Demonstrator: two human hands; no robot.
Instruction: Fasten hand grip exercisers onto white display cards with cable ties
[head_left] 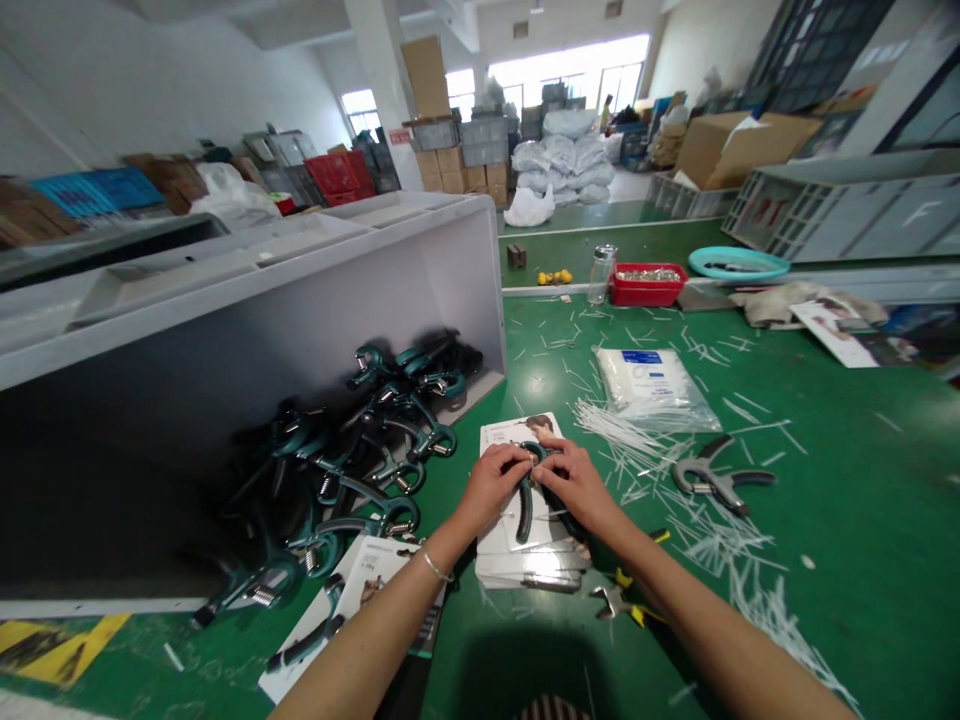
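A teal-and-black hand grip strengthener (525, 512) lies on a printed card atop a stack of cards (495, 565). My left hand (495, 485) pinches its head end from the left, fingertips together. From the right, my right hand (576, 485) closes its fingers on the same end, almost touching the left fingertips. A thin white strand shows near the handles; whether the fingertips also hold a tie is hidden. Right of the stack, a grey-and-black grip strengthener (716, 475) lies beside loose white cable ties (626, 435). Yellow-handled cutters (611, 602) are partly under my right forearm.
A grey crate (450, 255) on its side at left holds many teal grip strengtheners (375, 470). Carded ones (371, 585) lie before it. Behind are a bag of ties (652, 385), a glass jar (601, 275), a red tray (649, 292) and a turquoise tray (739, 262).
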